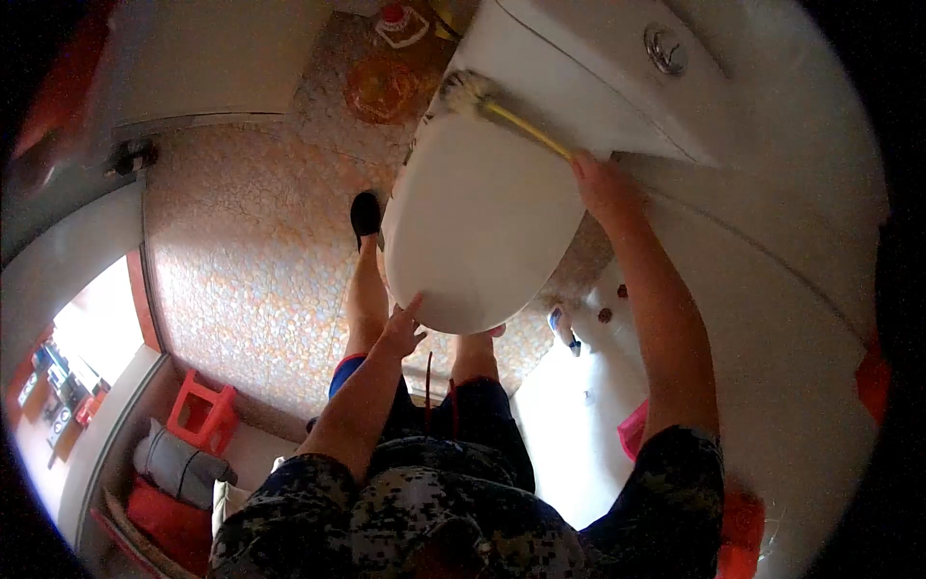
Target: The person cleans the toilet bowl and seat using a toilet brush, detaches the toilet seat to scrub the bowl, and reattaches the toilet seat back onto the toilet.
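Ok, head view: my R hand [606, 188] is closed round the handle [545, 141] of a brush [516, 123]; my L hand [395, 333] is loosely spread at the near rim of the toilet lid [477, 227]. Looks mid-scrub, lid down; can't tell how much is done or what's left. Brush lies fwd-left of R hand, between lid & tank [569, 48]; long axis slants along the lid's back, bristles [467, 92] pointing fwd-left, away from R hand.
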Demonstrator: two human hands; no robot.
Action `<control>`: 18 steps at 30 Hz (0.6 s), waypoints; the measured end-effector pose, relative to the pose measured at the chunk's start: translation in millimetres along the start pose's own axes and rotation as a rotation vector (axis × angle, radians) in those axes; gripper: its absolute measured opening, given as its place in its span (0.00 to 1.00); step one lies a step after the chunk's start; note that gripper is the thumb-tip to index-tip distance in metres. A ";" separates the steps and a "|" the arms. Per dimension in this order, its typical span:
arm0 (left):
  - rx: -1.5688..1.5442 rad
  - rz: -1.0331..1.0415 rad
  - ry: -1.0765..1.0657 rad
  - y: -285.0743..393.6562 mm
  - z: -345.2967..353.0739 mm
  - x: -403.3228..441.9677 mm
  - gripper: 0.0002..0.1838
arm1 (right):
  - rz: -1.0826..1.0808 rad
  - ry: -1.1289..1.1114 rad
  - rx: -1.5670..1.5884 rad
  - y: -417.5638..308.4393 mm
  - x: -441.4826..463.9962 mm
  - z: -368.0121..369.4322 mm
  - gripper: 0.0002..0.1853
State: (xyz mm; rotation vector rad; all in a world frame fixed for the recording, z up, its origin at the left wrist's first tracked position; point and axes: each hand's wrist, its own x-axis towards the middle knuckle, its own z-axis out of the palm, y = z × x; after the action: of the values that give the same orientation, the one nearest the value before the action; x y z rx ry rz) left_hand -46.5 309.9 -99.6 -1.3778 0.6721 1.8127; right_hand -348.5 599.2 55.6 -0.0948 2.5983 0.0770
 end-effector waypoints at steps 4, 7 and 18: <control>-0.117 0.055 0.056 5.1 27.7 4.3 0.44 | 0.104 -0.065 0.207 32.9 -9.2 14.0 0.14; -0.092 0.037 0.183 12.0 30.7 3.4 0.42 | 0.199 -0.014 0.068 90.0 -67.0 48.2 0.14; 0.045 -0.043 0.302 -10.2 -1.5 11.5 0.40 | 0.321 -0.106 0.576 93.7 -128.6 44.1 0.16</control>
State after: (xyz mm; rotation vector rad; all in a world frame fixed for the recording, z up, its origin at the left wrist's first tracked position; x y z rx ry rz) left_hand -39.0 317.5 -110.7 -1.6395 0.8261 1.5611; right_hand -223.7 702.5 87.5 0.5170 2.4039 -0.5324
